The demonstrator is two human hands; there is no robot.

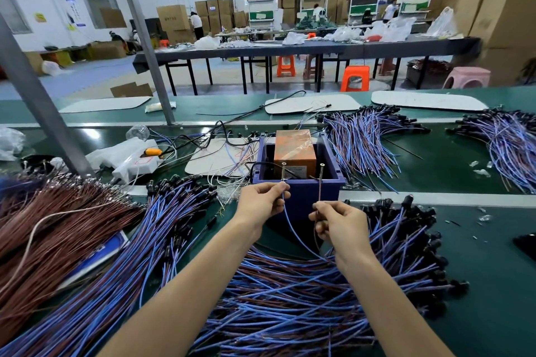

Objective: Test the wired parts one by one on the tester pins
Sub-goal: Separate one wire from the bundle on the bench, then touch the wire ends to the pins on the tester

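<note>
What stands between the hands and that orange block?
Two thin metal pins, upright inside the blue box's near wall, in the head view. Left hand pinches a blue wire, right hand a brown wire, below them.

Centre frame: the bin sits on your bench, tester block in its back half. The left pin and right pin stand at its near wall. Your left hand is just below the left pin, pinching the first wire. Your right hand sits lower, under the right pin, pinching the second wire. Both wires drop into the loose pile at lower centre, in front of the bin. Another bundle lies left of it, a third at far left. Two wire fans spread behind the bin, upper right. A slanted post crosses upper left.
</note>
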